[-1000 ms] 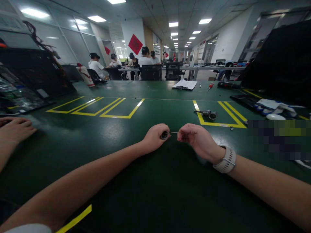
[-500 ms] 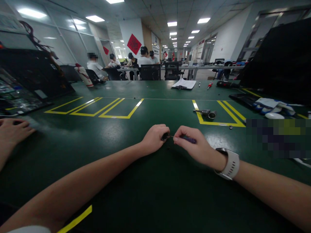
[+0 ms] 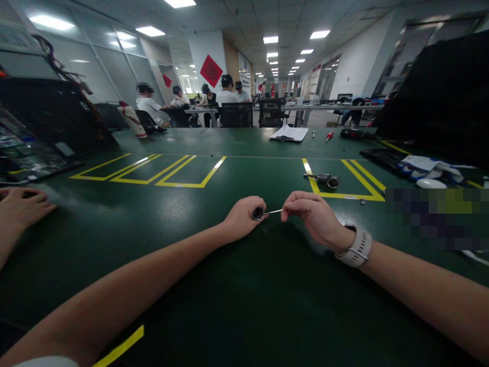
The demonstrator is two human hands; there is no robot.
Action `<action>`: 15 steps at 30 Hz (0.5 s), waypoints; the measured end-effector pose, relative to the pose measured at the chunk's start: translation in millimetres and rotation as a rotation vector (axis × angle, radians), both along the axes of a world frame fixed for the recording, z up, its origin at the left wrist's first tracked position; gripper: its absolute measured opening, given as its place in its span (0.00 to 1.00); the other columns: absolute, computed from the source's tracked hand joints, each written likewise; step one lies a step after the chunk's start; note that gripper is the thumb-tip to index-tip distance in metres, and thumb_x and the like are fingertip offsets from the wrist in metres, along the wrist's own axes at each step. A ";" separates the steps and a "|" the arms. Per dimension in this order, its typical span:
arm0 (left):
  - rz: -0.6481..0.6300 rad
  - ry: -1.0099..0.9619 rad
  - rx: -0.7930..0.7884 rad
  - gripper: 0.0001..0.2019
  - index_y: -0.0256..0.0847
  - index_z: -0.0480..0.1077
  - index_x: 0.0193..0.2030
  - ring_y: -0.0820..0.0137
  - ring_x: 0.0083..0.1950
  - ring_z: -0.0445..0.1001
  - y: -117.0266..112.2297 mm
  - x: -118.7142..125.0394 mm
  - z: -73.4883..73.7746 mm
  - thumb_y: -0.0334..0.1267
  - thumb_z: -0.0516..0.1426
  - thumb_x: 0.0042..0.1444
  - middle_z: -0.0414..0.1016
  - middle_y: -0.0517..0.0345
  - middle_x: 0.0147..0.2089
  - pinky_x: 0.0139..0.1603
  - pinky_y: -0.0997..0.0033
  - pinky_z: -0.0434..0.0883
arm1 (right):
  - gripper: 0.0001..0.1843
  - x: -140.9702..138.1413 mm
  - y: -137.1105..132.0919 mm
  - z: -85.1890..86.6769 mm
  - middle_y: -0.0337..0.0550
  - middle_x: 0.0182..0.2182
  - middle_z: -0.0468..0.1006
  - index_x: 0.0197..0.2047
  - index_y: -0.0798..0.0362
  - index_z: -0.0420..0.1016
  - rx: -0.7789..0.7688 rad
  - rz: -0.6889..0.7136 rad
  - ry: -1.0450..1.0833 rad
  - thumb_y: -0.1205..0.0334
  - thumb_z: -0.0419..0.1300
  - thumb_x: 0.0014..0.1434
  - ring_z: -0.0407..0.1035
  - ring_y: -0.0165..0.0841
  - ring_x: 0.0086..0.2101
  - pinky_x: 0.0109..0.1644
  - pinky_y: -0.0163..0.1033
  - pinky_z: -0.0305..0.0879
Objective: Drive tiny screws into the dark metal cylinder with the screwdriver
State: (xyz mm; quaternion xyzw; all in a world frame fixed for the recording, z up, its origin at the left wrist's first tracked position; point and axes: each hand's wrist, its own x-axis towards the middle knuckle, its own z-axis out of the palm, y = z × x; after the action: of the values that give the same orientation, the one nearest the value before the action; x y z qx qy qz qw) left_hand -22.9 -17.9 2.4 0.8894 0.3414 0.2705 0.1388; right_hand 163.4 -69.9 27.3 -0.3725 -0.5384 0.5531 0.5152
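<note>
My left hand point(image 3: 240, 219) rests on the green table point(image 3: 237, 285) with its fingers closed round a small dark round part point(image 3: 257, 213). My right hand point(image 3: 311, 216), with a white watch on the wrist, pinches a thin screwdriver point(image 3: 274, 211) whose metal shaft points left into that part. A tiny dark speck, maybe a screw point(image 3: 264, 232), lies on the mat just below the two hands.
A similar metal part with a tool point(image 3: 324, 179) lies on the yellow tape ahead right. Papers point(image 3: 289, 133), a red screwdriver point(image 3: 329, 135), gloves point(image 3: 431, 166), dark equipment on both sides. Another person's hand point(image 3: 21, 206) rests at far left. People sit at far tables.
My right hand has turned about the screwdriver: half a second ago its purple handle showed past the fingers, now only the metal shaft shows. My left hand stayed put.
</note>
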 end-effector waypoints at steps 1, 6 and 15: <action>-0.002 -0.003 -0.007 0.06 0.38 0.62 0.27 0.74 0.29 0.62 0.1 0.0 -0.1 0.35 0.56 0.51 0.62 0.63 0.27 0.30 0.74 0.60 | 0.06 0.8 0.7 -0.5 0.38 0.18 0.73 0.21 0.54 0.71 0.000 0.002 0.002 0.68 0.56 0.48 0.67 0.31 0.24 0.36 0.40 0.60; 0.024 -0.022 -0.036 0.07 0.38 0.62 0.26 0.75 0.29 0.62 0.2 0.0 0.2 0.35 0.57 0.50 0.62 0.64 0.27 0.29 0.74 0.59 | 0.07 2.6 1.3 -0.8 0.37 0.17 0.72 0.21 0.54 0.71 0.000 0.005 0.014 0.68 0.56 0.48 0.67 0.31 0.23 0.36 0.40 0.60; 0.000 -0.097 -0.075 0.06 0.38 0.63 0.34 0.72 0.35 0.66 -0.5 -0.1 1.4 0.30 0.56 0.47 0.65 0.61 0.32 0.34 0.72 0.64 | 0.05 -2.7 -3.7 -2.3 0.37 0.22 0.73 0.25 0.54 0.70 0.041 -0.018 -0.041 0.66 0.57 0.51 0.67 0.30 0.27 0.38 0.41 0.61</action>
State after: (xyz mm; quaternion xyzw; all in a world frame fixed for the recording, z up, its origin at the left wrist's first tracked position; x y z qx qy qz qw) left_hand -23.0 -18.4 3.8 0.8694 0.3440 0.3004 0.1886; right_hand 160.7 -73.6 25.0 -0.3782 -0.5566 0.5295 0.5166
